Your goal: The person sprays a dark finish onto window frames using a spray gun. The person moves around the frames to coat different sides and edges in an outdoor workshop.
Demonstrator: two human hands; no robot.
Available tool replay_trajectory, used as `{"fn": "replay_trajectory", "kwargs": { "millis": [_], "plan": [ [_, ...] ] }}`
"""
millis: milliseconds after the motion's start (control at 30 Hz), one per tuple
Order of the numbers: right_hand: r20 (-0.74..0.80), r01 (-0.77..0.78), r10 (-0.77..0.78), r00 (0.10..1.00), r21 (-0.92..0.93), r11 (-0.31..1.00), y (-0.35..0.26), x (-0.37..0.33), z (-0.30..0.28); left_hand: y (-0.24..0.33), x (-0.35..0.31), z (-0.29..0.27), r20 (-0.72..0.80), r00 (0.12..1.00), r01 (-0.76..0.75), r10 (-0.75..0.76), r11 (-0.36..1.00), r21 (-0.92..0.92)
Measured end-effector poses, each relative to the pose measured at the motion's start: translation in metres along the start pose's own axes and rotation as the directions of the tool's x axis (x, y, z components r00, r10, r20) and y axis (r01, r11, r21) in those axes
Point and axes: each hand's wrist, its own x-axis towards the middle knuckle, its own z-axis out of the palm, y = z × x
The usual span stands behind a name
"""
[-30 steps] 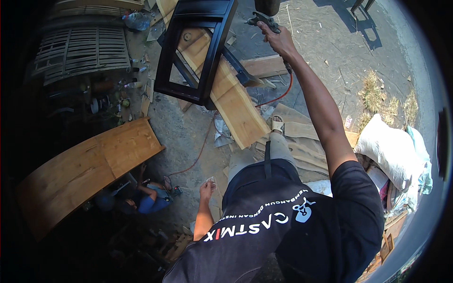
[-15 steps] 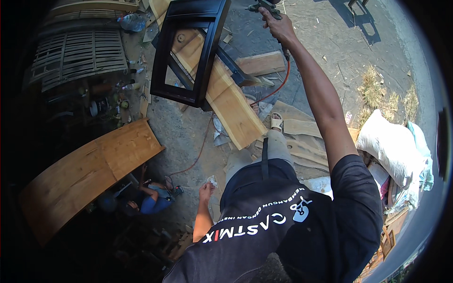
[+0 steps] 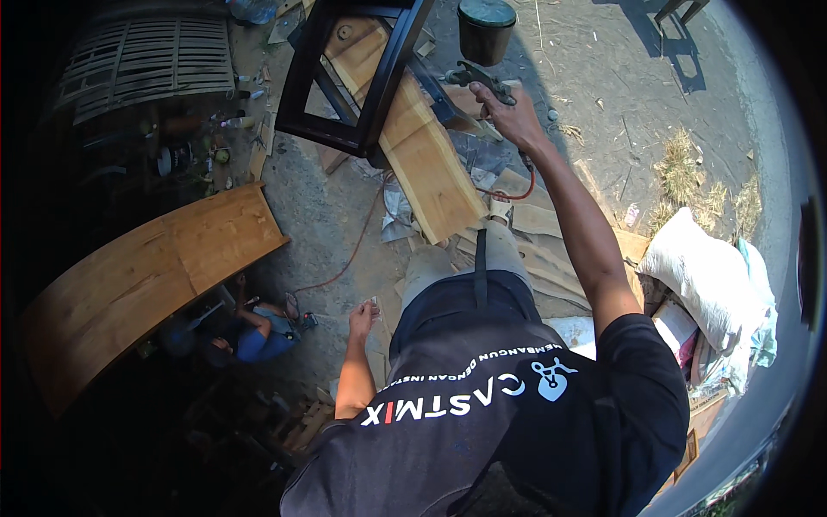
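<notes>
My right hand [image 3: 510, 116] is stretched forward and gripping a spray gun [image 3: 469, 76] with a dark round cup [image 3: 485, 26] on top. A red hose [image 3: 527, 185] loops down from under the wrist. The gun's nozzle points left at a black wooden frame [image 3: 362, 77], which stands tilted over a pale wooden plank [image 3: 422, 151]. My left hand [image 3: 363, 319] hangs at my side over the concrete ground, with its fingers loosely apart and nothing clearly in them.
A long curved wooden board [image 3: 146, 276] lies at the left, with a blue item [image 3: 258, 340] in the shade beside it. A slatted panel [image 3: 142, 60] sits at top left. White sacks [image 3: 706, 276] are piled at the right. Wood offcuts lie around my feet.
The right hand with the spray gun has come lower and nearer in the picture, bringing the cup into full view. The black frame sits higher in the picture. The left hand has stayed at my side.
</notes>
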Motion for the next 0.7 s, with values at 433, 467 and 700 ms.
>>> {"fn": "replay_trajectory", "kwargs": {
  "millis": [433,467,700],
  "plan": [
    [0.23,0.124,-0.108,0.967,-0.057,0.991,-0.009,-0.101,0.067,-0.044,0.003,0.013,0.008,1.0,0.0,0.001,0.993,-0.118],
    [0.278,0.128,-0.098,0.956,-0.091,0.988,-0.009,-0.104,0.07,-0.047,0.004,0.014,0.013,1.0,-0.01,0.011,0.994,-0.107],
    [0.273,0.244,-0.173,0.946,-0.253,0.936,-0.053,-0.097,0.086,-0.058,0.018,0.019,0.026,1.0,-0.014,0.017,0.995,-0.099]
  ]
}}
